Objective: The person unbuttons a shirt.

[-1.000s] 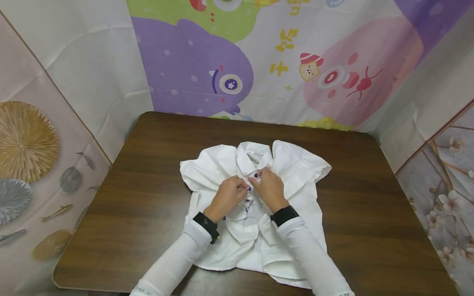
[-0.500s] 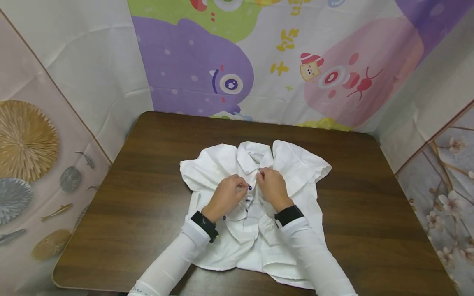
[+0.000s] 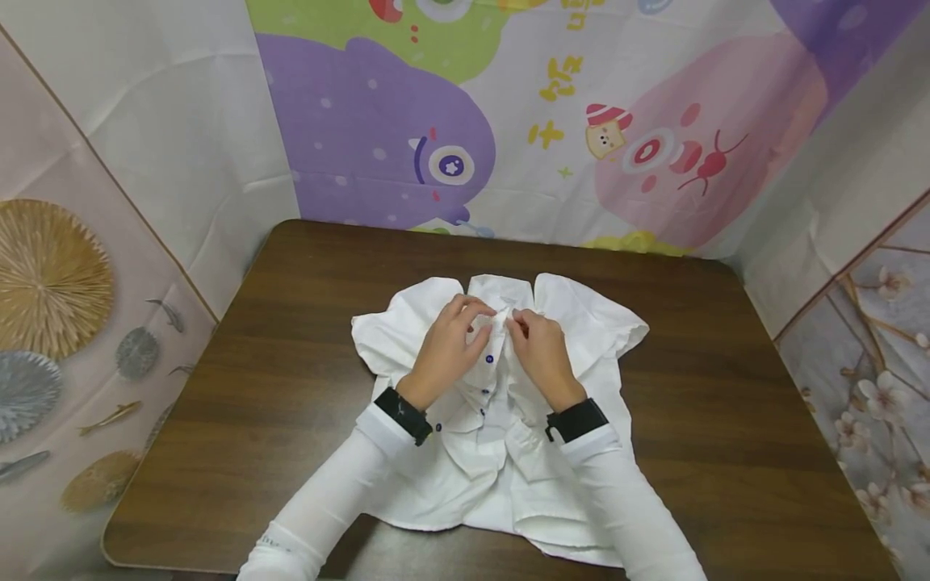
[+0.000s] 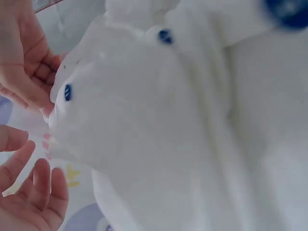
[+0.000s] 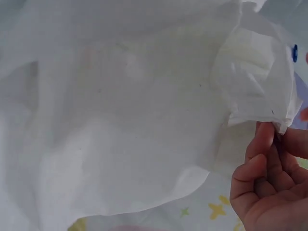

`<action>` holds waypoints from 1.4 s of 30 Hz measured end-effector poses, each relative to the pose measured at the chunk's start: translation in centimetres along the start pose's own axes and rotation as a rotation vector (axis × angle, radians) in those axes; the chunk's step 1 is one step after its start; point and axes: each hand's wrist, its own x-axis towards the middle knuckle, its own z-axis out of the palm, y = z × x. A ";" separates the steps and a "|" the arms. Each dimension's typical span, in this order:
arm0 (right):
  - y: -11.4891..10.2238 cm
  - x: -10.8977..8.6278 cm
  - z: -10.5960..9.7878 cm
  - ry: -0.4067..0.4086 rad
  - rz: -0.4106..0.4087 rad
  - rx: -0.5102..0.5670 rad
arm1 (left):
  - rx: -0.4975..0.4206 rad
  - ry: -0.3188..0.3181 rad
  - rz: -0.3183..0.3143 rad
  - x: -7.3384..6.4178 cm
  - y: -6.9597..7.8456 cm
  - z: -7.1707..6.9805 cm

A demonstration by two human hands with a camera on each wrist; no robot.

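Note:
A white short-sleeved shirt (image 3: 436, 492) with dark blue buttons lies front up on the table, collar (image 3: 501, 286) away from me. My right hand (image 3: 545, 355) pinches the edge of the shirt front just below the collar, thumb against curled fingers, as the right wrist view shows. Close by on the left, my left hand (image 3: 446, 347) hovers at the collar with spread, slightly bent fingers; in the left wrist view the fingers (image 4: 41, 185) stand apart from the cloth. One blue button (image 4: 68, 92) sits beside the pinched edge. Another button (image 3: 490, 359) shows lower on the front.
The brown wooden table (image 3: 240, 387) extends around the shirt on all sides. A cartoon-printed cloth (image 3: 392, 121) hangs behind its far edge, and patterned curtains (image 3: 65, 202) stand at the sides. Black bands (image 3: 577, 418) circle both wrists over white sleeves.
My left hand has let go of the cloth by the second button and risen to the collar, fingers opening. My right hand has moved slightly up, from the top button to the edge below the collar.

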 end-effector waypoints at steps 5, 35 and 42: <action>-0.7 0.0 -0.7 0.035 -0.040 0.035 | 0.050 -0.070 0.056 1.6 0.4 -0.7; -1.5 -0.9 -2.1 0.052 0.105 0.309 | 0.086 -0.142 -0.056 1.5 1.8 -1.5; -2.1 -1.0 -1.9 0.074 0.158 0.305 | 0.078 -0.127 0.014 1.0 2.2 -1.1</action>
